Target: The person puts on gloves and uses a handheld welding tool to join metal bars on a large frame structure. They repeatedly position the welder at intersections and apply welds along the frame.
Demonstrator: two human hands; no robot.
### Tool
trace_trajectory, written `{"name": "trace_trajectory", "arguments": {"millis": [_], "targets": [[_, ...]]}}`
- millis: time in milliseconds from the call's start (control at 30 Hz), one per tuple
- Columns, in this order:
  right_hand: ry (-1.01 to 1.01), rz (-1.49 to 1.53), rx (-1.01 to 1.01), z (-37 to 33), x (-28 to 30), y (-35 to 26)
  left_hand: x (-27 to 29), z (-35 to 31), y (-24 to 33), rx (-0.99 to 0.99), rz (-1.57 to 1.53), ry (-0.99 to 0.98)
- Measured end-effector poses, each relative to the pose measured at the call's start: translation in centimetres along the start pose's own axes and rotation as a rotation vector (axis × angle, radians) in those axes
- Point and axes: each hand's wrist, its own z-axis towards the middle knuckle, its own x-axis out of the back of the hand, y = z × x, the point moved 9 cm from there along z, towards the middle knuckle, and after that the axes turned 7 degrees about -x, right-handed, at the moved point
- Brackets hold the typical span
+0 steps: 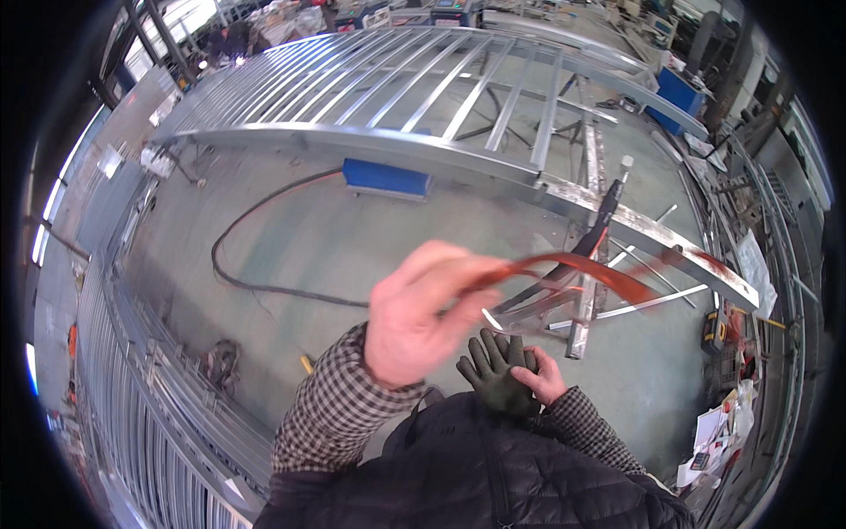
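My left hand (423, 309) is raised in front of me, closed with fingers and thumb pinched together. From it stretches a pair of glasses with an orange-brown frame (608, 275), smeared by motion, so its exact shape is unclear. Lower down, close to my dark padded jacket, my right hand (545, 377) grips a dark green work glove (500, 375). The glove's fingers point up and away from me, and my thumb lies over its side. Whether a second glove lies beneath is hidden.
A large frame of shiny metal bars (423, 84) rests on supports ahead, with a rusty-patched beam (652, 231) at its right. A blue box-like thing (385, 179) and a dark cable (256, 286) lie below it. Stacked metal profiles (167, 423) fill the left; a yellow-black tool (715, 331) sits right.
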Motion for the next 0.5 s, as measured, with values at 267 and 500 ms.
{"name": "trace_trajectory", "arguments": {"millis": [267, 500], "targets": [[-0.102, 0.091, -0.107, 1.0, -6.1, 1.1, 3.2, 4.0, 3.3, -0.188, -0.466, -0.058], [-0.101, -0.247, -0.075, 4.8, -5.6, 0.9, 5.4, 3.3, 0.7, -0.121, -0.419, 0.321]]}}
